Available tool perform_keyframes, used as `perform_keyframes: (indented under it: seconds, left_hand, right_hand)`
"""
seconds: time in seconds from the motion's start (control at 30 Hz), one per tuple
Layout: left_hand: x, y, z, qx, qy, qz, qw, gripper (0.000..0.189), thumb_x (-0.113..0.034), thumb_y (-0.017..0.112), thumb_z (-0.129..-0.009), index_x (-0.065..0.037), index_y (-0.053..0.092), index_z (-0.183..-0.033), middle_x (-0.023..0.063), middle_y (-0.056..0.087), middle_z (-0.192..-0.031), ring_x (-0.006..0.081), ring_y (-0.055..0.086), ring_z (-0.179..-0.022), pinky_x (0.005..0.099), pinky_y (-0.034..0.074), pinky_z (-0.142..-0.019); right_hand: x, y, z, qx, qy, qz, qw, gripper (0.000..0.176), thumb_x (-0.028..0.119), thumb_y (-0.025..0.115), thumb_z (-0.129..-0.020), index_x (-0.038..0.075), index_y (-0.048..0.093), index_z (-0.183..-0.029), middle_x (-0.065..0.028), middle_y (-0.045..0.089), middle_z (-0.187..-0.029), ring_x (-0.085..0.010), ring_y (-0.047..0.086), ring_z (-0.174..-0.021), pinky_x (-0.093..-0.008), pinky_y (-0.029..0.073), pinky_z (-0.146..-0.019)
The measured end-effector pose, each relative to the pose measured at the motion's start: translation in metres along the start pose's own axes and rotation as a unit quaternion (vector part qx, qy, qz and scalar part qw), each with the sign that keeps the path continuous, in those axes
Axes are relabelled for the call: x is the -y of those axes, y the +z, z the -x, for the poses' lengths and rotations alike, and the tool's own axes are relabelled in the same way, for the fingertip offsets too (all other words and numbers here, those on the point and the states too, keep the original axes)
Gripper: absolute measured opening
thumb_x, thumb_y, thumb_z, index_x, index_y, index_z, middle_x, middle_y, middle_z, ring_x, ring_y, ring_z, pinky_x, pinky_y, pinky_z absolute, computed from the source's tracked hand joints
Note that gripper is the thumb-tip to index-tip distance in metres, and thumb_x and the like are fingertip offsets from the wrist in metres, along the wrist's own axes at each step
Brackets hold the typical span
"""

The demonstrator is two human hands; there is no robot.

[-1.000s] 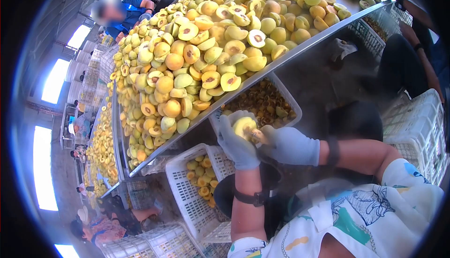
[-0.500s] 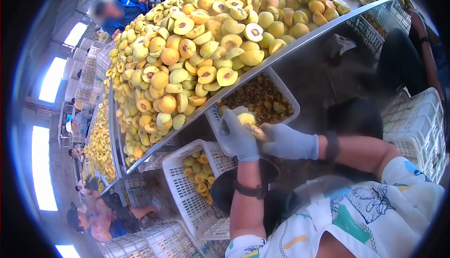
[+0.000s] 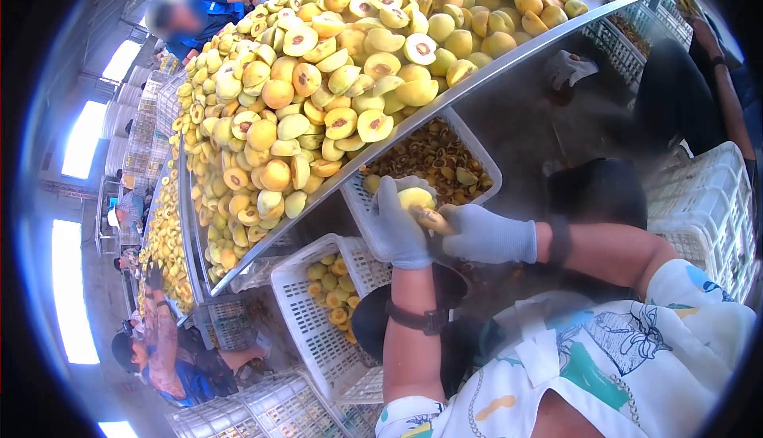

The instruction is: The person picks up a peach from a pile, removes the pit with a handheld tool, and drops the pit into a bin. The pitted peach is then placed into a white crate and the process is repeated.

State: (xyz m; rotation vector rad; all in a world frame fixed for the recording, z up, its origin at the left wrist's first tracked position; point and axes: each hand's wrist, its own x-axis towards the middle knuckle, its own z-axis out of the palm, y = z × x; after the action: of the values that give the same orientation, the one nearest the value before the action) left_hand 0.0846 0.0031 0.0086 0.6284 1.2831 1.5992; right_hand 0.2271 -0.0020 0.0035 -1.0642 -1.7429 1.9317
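Both my hands wear grey gloves and meet above a crate of brown scraps. My left hand (image 3: 403, 231) is closed around a yellow peach half (image 3: 416, 198), holding it up between thumb and fingers. Against its lower right side is a short tan-coloured tool (image 3: 431, 219), gripped in my right hand (image 3: 491, 235); the tool's working end is hidden. Just beyond my hands, the metal-edged table holds a large heap of halved peaches (image 3: 318, 96), some with brown stone cavities facing up.
The crate of brown scraps (image 3: 494, 174) stands under the table edge (image 3: 477, 82). Left of my legs is a white crate (image 3: 296, 311) with peach halves. Stacked white crates (image 3: 699, 207) stand at the right. Co-workers sit at the left and far side; another person's arm shows at the right.
My hands stay together on the peach half, and more of the tan tool shows now. The view has shifted slightly. At the lower left, a co-worker's arm has reached up toward the fruit.
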Motion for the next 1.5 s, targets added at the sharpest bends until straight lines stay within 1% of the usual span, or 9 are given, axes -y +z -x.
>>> perform_keyframes:
  seconds: [0.3, 0.4, 0.77, 0.9, 1.17, 1.2, 1.27, 1.4, 1.5]
  left_hand:
    - [0.020, -0.011, -0.003, -0.040, 0.090, -0.090, 0.991, 0.027, -0.029, 0.047, -0.100, -0.002, 0.053, -0.097, 0.0133, 0.063, -0.075, 0.0226, 0.063, -0.062, 0.0326, 0.053, -0.055]
    - [0.007, -0.009, -0.003, 0.001, -0.056, 0.047, 0.997, 0.028, -0.029, 0.047, -0.100, -0.003, 0.054, -0.097, 0.0126, 0.063, -0.076, 0.0234, 0.063, -0.062, 0.0331, 0.053, -0.055]
    - [0.003, -0.013, 0.000, -0.050, -0.126, 0.118, 0.984, 0.026, -0.029, 0.049, -0.099, -0.004, 0.053, -0.099, 0.0157, 0.062, -0.081, 0.0254, 0.062, -0.063, 0.0356, 0.053, -0.057]
    - [0.002, -0.013, 0.006, -0.010, -0.039, 0.057, 0.998, 0.025, -0.029, 0.050, -0.099, -0.004, 0.053, -0.100, 0.0148, 0.063, -0.079, 0.0252, 0.063, -0.064, 0.0359, 0.054, -0.057]
    - [-0.009, -0.008, 0.005, -0.047, -0.147, 0.210, 0.965, 0.027, -0.031, 0.054, -0.096, -0.005, 0.055, -0.102, 0.0135, 0.064, -0.080, 0.0249, 0.064, -0.067, 0.0345, 0.055, -0.062]
    - [-0.011, -0.010, 0.002, -0.068, -0.164, 0.236, 0.955, 0.028, -0.031, 0.054, -0.095, -0.005, 0.056, -0.101, 0.0132, 0.064, -0.081, 0.0249, 0.064, -0.068, 0.0340, 0.055, -0.062]
    - [-0.007, -0.037, 0.001, -0.045, 0.130, -0.242, 0.961, 0.031, -0.033, 0.050, -0.097, -0.003, 0.057, -0.098, 0.0145, 0.063, -0.087, 0.0266, 0.063, -0.077, 0.0336, 0.055, -0.067]
    - [-0.063, -0.119, -0.020, -0.047, 0.040, -0.002, 0.998, 0.031, -0.029, 0.047, -0.099, -0.001, 0.058, -0.101, 0.0126, 0.063, -0.096, 0.0228, 0.063, -0.091, 0.0371, 0.055, -0.078]
    - [-0.088, -0.207, -0.011, -0.113, 0.100, -0.093, 0.984, 0.030, -0.026, 0.048, -0.099, 0.001, 0.059, -0.108, 0.0126, 0.064, -0.100, 0.0206, 0.062, -0.095, 0.0366, 0.053, -0.083]
  right_hand:
    - [-0.004, -0.002, 0.001, 0.076, 0.075, -0.145, 0.984, 0.037, 0.017, 0.060, -0.082, -0.008, 0.054, -0.107, -0.0141, 0.064, -0.084, -0.0206, 0.063, -0.078, -0.0326, 0.051, -0.070]
    - [-0.015, 0.006, -0.005, 0.024, 0.000, -0.065, 0.998, 0.033, 0.018, 0.059, -0.084, -0.007, 0.055, -0.105, -0.0171, 0.064, -0.081, -0.0241, 0.065, -0.076, -0.0359, 0.052, -0.069]
    - [-0.028, 0.017, -0.015, -0.022, -0.112, 0.046, 0.992, 0.033, 0.019, 0.063, -0.085, -0.004, 0.057, -0.107, -0.0155, 0.067, -0.085, -0.0233, 0.065, -0.073, -0.0350, 0.052, -0.066]
    - [-0.029, 0.014, -0.013, 0.103, -0.008, -0.174, 0.979, 0.025, 0.017, 0.064, -0.084, 0.000, 0.059, -0.101, -0.0050, 0.059, -0.070, -0.0136, 0.055, -0.052, -0.0270, 0.042, -0.047]
    - [-0.015, -0.003, -0.010, 0.223, 0.058, -0.381, 0.895, 0.019, 0.016, 0.064, -0.085, 0.004, 0.056, -0.098, 0.0020, 0.050, -0.060, -0.0080, 0.045, -0.042, -0.0236, 0.032, -0.037]
    - [-0.020, -0.004, -0.013, 0.204, 0.046, -0.369, 0.906, 0.019, 0.017, 0.064, -0.086, 0.005, 0.057, -0.098, 0.0022, 0.050, -0.061, -0.0079, 0.045, -0.042, -0.0230, 0.032, -0.036]
    - [-0.034, -0.010, -0.022, 0.142, 0.036, -0.321, 0.936, 0.020, 0.020, 0.064, -0.086, 0.006, 0.057, -0.100, 0.0017, 0.051, -0.062, -0.0088, 0.048, -0.043, -0.0234, 0.035, -0.037]
    - [-0.048, -0.034, -0.037, -0.106, 0.049, 0.005, 0.993, 0.028, 0.023, 0.062, -0.086, 0.003, 0.059, -0.104, -0.0074, 0.063, -0.073, -0.0196, 0.061, -0.054, -0.0348, 0.049, -0.049]
    - [-0.070, -0.039, -0.041, -0.148, 0.094, 0.415, 0.893, 0.030, 0.022, 0.058, -0.086, 0.000, 0.067, -0.104, -0.0171, 0.072, -0.095, -0.0312, 0.072, -0.083, -0.0449, 0.055, -0.068]
